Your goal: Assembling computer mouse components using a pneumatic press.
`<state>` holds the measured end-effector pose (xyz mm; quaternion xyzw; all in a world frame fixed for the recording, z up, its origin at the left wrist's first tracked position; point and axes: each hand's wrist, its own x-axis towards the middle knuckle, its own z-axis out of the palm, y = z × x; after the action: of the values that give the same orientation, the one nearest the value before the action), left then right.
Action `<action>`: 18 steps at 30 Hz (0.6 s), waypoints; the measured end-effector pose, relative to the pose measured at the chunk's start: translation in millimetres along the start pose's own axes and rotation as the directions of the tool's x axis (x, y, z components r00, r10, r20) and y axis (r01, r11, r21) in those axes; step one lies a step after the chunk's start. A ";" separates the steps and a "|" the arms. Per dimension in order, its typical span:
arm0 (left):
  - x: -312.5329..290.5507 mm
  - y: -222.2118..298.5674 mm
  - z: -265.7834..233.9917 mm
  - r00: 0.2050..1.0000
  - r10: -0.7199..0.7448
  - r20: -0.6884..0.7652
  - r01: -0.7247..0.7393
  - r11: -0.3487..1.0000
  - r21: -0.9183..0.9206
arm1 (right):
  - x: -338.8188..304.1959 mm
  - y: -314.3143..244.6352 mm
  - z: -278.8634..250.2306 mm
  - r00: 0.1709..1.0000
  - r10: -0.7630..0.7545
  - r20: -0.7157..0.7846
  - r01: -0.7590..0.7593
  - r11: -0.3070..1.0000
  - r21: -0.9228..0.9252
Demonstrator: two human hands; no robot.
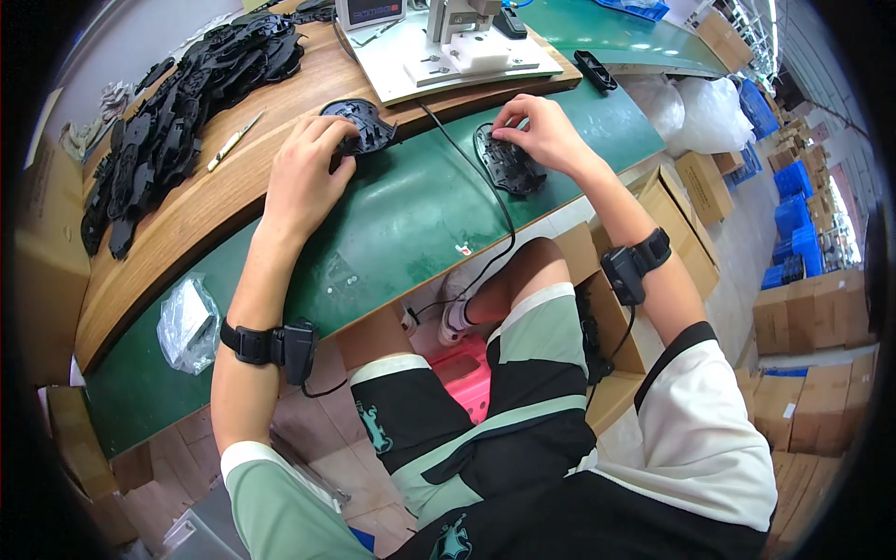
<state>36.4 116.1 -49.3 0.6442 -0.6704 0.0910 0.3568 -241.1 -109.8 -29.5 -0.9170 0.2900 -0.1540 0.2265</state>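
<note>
My left hand (308, 168) curls its fingers and thumb around the near-left edge of a curved black plastic shell (370, 127), its ribbed inside facing up, by the wooden board's edge. To the right, a second, oval black plastic shell (515, 170) rests on the green table. My right hand (543, 133) is closed in a pinch at the upper end of that shell; whether a small piece sits between the fingertips is too small to tell. A black cable (481, 173) runs between the two shells and down over the table's front edge.
A heap of black plastic shells (201, 93) and a slim pen-like tool (235, 140) lie on the wooden board (280, 79). A metal fixture (467, 47) stands ahead. A bagged white item (189, 315) is at left, a black tray (595, 72) at right. Open cartons (677, 219) stand beside the table.
</note>
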 end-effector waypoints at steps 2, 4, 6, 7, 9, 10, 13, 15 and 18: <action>0.1 -0.1 -1.9 1.000 -0.010 0.023 0.010 1.000 0.001 | 4.1 3.9 -1.2 0.999 0.038 0.025 -0.039 0.999 0.021; 0.1 0.1 -2.7 0.999 -0.011 0.034 0.011 1.000 0.010 | 5.7 7.4 0.1 0.998 0.051 0.037 -0.052 0.998 0.027; 0.1 -0.2 -3.3 0.999 -0.005 0.033 0.004 1.000 0.025 | 5.0 10.9 3.0 0.999 -0.037 0.006 0.037 0.999 -0.019; 0.3 0.0 -3.2 0.999 -0.007 0.035 0.006 1.000 0.021 | 4.0 14.0 4.6 0.997 -0.079 -0.009 0.079 0.996 -0.044; 0.9 0.7 -2.9 0.999 -0.011 0.039 0.010 1.000 0.012 | 1.6 19.6 9.3 0.990 -0.118 -0.076 0.114 0.992 -0.053; 0.9 0.5 -2.9 0.999 -0.010 0.039 0.009 1.000 0.012 | 1.3 19.2 10.3 0.984 -0.139 -0.109 0.133 0.989 -0.057; 0.6 0.1 -2.7 0.999 -0.007 0.038 0.007 1.000 0.014 | -4.0 17.0 7.0 0.976 -0.099 -0.193 0.099 0.995 -0.008; -0.9 -0.6 -2.4 0.999 -0.008 0.033 0.007 1.000 0.017 | -9.0 11.4 5.3 0.983 -0.094 -0.158 0.099 0.995 0.028; 1.5 3.0 -3.2 0.998 -0.030 0.054 0.030 1.000 0.001 | -11.3 11.7 1.3 0.982 -0.135 -0.129 0.141 0.989 0.042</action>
<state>34.9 117.3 -45.1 0.6565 -0.6700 0.0683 0.3396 -254.8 -111.1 -38.1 -0.9173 0.2353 -0.2343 0.2197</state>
